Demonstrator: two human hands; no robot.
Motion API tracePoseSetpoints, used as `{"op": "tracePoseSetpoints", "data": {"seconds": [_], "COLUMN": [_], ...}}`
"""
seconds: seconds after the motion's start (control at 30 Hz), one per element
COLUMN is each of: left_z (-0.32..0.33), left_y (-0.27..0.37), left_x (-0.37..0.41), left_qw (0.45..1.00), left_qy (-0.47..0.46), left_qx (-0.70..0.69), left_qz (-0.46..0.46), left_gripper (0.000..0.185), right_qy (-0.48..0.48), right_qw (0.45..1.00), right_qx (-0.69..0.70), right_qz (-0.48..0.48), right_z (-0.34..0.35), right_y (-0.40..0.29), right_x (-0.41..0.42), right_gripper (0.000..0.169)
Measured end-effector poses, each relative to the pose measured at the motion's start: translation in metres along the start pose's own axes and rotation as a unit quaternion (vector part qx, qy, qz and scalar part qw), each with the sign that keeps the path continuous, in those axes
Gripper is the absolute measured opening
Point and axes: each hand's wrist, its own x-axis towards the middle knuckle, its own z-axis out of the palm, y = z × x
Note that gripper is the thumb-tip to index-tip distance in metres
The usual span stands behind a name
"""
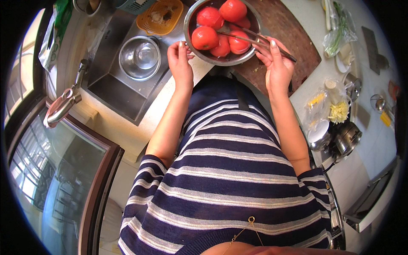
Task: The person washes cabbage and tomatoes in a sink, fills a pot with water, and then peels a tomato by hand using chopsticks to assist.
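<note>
A stainless steel bowl [220, 62] full of several red tomatoes [205, 37] is at the top, and some of their skins look split. My right hand [278, 65] grips a pair of dark chopsticks [283, 54] at the bowl's right side. Their tips reach in among the tomatoes. At the bowl's left rim is my left hand [182, 63], fingers curled and thumb raised. Whether it grips the rim or only rests beside it cannot be told. Under the bowl's right part lies a wooden cutting board [301, 55].
Left is a metal sink [118, 95] holding a clear bowl [140, 59], with a faucet [63, 110] beside it. An orange basket [161, 16] with scraps sits behind. An open window [63, 178] juts in at lower left. Bagged scallions [338, 32] and a pot [347, 138] lie right.
</note>
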Motion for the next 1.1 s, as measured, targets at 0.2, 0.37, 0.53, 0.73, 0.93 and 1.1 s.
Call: {"op": "tracePoseSetpoints", "data": {"seconds": [0.2, 0.37, 0.53, 0.73, 0.93, 1.1], "left_z": [0.0, 0.007, 0.04, 0.053, 0.058, 0.067], "left_y": [0.025, 0.063, 0.121, 0.131, 0.129, 0.14], "left_x": [0.028, 0.069, 0.078, 0.099, 0.101, 0.092], "left_qw": [0.974, 0.836, 0.754, 0.617, 0.603, 0.61], "left_qy": [0.0, -0.122, -0.317, -0.35, -0.355, -0.382], "left_qx": [0.149, 0.358, 0.472, 0.573, 0.579, 0.544], "left_qz": [0.172, 0.397, 0.329, 0.41, 0.419, 0.431], "left_gripper": [0.021, 0.03, 0.062, 0.051, 0.045, 0.04], "right_qy": [0.02, 0.031, 0.04, 0.051, 0.043, 0.048], "right_qw": [0.998, 0.995, 0.993, 0.992, 0.992, 0.992], "right_qx": [0.04, 0.073, 0.085, 0.097, 0.097, 0.106], "right_qz": [0.041, 0.067, 0.071, 0.066, 0.068, 0.058], "right_z": [-0.006, -0.012, -0.015, -0.019, -0.015, -0.012], "right_y": [0.002, 0.001, -0.002, -0.008, -0.01, -0.01], "right_x": [0.003, 0.005, 0.007, 0.008, 0.003, -0.002], "right_gripper": [0.033, 0.034, 0.034, 0.032, 0.031, 0.031]}}
